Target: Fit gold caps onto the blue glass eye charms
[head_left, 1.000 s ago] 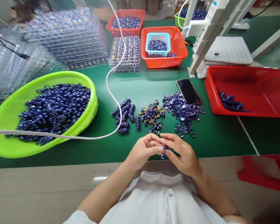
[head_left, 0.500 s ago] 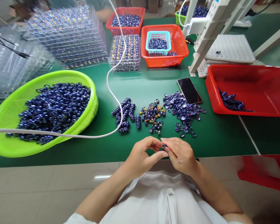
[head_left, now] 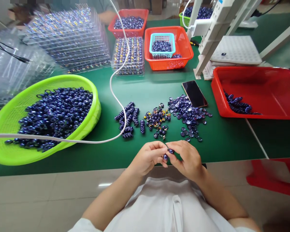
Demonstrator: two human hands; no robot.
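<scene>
My left hand (head_left: 146, 158) and my right hand (head_left: 187, 158) meet at the table's front edge, both closed in a pinch. Between their fingertips are small, shiny dark-blue pieces: a rounded one (head_left: 165, 157) at my left fingers and another (head_left: 170, 150) at my right fingertips. Whether the two are joined I cannot tell. Just beyond the hands lies a heap of small dark parts with orange bits (head_left: 158, 117). To its right spread loose, round dark-blue caps (head_left: 189, 112). On its left, looped dark-blue pieces (head_left: 128, 119) lie in rows.
A lime-green basket (head_left: 96, 93) of looped pieces stands left, crossed by a white cable (head_left: 111, 87). A phone (head_left: 195, 93) touches the caps. Behind are stacked clear trays (head_left: 70, 45) and an orange basket (head_left: 169, 66). A red bin (head_left: 268, 114) and white post (head_left: 210, 42) stand right.
The fingers of both hands have shifted round the small pieces, and a rounded dark-blue piece now shows below my left fingers. My left fingers have drawn closer together. The view has moved slightly.
</scene>
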